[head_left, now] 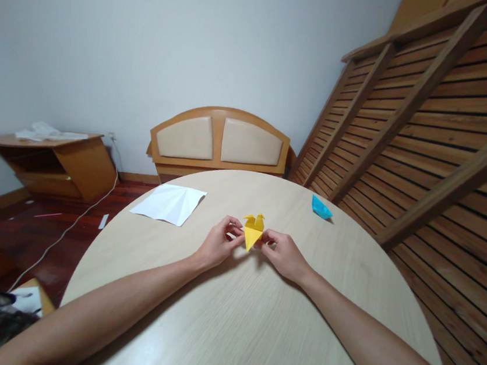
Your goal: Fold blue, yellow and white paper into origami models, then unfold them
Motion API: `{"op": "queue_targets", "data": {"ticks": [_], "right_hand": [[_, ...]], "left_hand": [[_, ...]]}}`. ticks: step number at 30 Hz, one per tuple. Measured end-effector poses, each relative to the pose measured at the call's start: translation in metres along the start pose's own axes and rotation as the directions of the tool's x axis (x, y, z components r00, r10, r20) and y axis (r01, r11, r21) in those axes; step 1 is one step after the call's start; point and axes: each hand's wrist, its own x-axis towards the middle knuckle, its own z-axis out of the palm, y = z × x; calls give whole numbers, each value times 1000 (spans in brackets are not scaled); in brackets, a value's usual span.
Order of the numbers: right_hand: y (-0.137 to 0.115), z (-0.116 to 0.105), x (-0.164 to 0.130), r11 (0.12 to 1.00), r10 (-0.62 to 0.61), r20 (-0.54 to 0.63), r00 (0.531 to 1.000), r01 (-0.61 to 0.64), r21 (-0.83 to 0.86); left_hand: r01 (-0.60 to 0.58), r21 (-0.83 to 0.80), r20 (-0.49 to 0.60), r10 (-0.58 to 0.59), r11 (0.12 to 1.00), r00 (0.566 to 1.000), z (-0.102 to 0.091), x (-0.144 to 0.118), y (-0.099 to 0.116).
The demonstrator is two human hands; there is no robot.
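A yellow folded-paper figure (253,231) is held between my two hands above the middle of the round table (227,321). Two small bent points rise at its top, and a triangular flap points down toward me. My left hand (222,241) pinches its left side between thumb and fingers. On the opposite edge, my right hand (281,254) grips it the same way, with the fingertips partly hidden behind the paper. A creased white paper sheet (168,203) lies to the left, and a blue paper boat (321,208) rests at the far right of the tabletop.
Beyond the table stands a wooden headboard (217,138) with cream panels. A slatted wooden frame (409,119) leans along the right side. At left are a low cabinet (90,171), a white cable (72,224) on the dark floor, and clutter near the table's edge.
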Motion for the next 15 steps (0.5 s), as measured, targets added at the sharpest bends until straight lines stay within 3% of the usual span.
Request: {"op": "queue_targets", "data": {"ticks": [9,15], "right_hand": [[1,2,0,1000,-15,10,1000,15,-5],[1,1,0,1000,5,32,999,-4,-14]], "left_hand": [[1,168,148,-27,986,989,0,-1,-8],[-14,283,179,-39,959,983,-1,-2,-7]]}}
